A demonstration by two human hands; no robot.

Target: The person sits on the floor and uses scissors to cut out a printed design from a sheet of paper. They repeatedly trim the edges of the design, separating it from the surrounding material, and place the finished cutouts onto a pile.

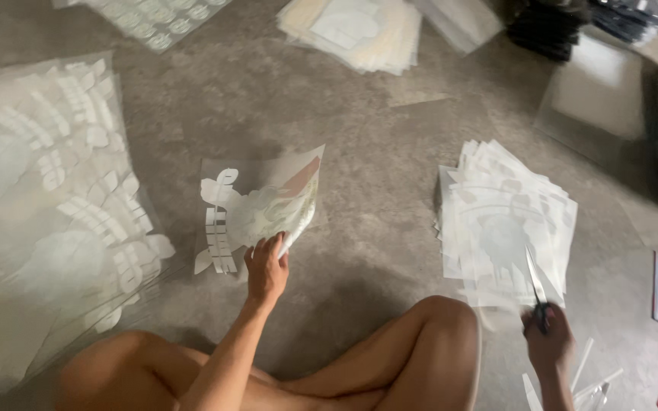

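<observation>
1. The left hand (266,268) is closed in a pinch on the lower edge of a clear printed sheet (262,205), which rises away from it, long axis slanting up to the right.
2. The right hand (548,337) is curled shut around scissors (536,285), blades pointing up and away over the stack of cut sheets (506,217) on the floor (375,152).

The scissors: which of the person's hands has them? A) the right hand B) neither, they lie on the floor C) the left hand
A: the right hand grips the scissors over the stack of cut sheets, while the left hand holds a single sheet.
</observation>
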